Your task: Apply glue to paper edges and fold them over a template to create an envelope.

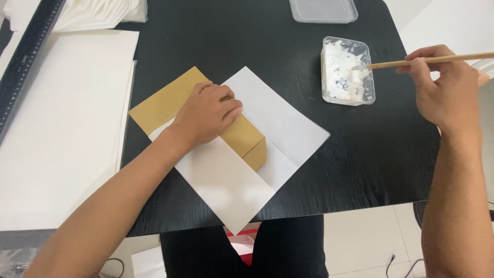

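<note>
Left hand [208,114], fingers together, presses flat on one brown box [198,116] lying on one white sheet [247,154] mid-table [360,170]. Right hand [445,90], fingers clamped on one brush [411,62], dips it into one paste tub [347,70] near the far right edge.

Your left hand [208,113] presses flat on a tan cardboard box [242,136] that lies on a white paper sheet [226,180] on the black bench [360,154]. Your right hand [447,90] grips a wooden brush [411,62], its tip dipped into white paste in a clear plastic tub [347,72].
</note>
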